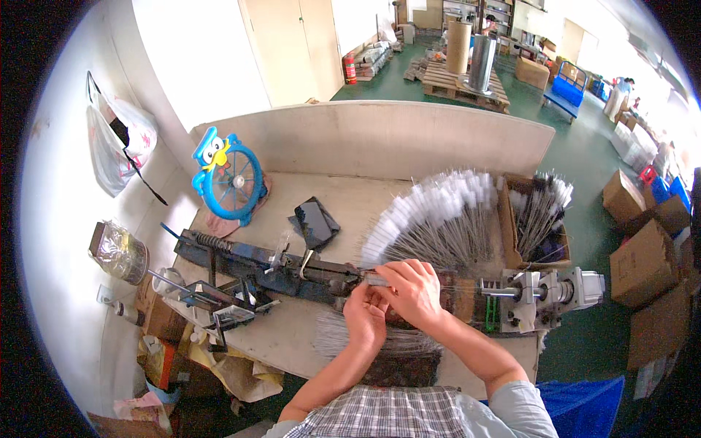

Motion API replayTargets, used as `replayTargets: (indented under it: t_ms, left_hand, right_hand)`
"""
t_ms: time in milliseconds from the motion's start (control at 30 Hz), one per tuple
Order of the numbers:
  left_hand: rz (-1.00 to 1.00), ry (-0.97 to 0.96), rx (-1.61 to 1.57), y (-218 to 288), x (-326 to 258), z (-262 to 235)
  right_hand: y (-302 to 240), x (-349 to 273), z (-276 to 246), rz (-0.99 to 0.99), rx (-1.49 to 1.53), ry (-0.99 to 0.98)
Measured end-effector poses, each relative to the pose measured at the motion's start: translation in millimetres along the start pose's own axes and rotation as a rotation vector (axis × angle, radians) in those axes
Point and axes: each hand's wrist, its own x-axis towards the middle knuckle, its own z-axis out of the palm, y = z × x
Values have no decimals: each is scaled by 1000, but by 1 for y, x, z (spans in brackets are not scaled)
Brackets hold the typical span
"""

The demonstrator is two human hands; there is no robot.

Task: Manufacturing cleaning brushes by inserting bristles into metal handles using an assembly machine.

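Observation:
My two hands meet at the inner end of a long dark metal bench machine [292,271]. My right hand [416,292] is closed from above, its thumb and fingers around a small grey piece [376,279]; whether that piece is loose or part of the machine I cannot tell. Just below and to the left, my left hand [365,315] has its fingers curled together, and what they pinch is hidden. Beyond the hands, many white-tipped wire brushes [431,212] lie fanned out on the table. Thin wire stems [339,339] lie at the near side, partly under my forearms.
To the right stands a motor unit with a shaft [540,292]. A cardboard box [509,226] holds more brushes. A dark phone-like slab [318,223] and a blue cartoon-duck fan [234,182] sit at the left. A low panel [394,139] borders the table's far edge.

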Motion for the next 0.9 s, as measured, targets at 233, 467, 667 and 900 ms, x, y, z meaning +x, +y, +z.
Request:
replayTargets:
  t_ms: [233,467,667,900]
  left_hand:
    - [79,5,126,-8,6,-1]
    - [60,-56,151,-2,7,-5]
    - [-13,-52,71,7,-5,-1]
    - [-5,-57,226,4,-8,-7]
  right_hand:
    - [7,-5,-11,-64,-28,-6]
    - [1,0,-28,1,-32,-27]
    - [12,-17,-26,-12,-109,-177]
    - [11,-15,-39,-7,-59,-157]
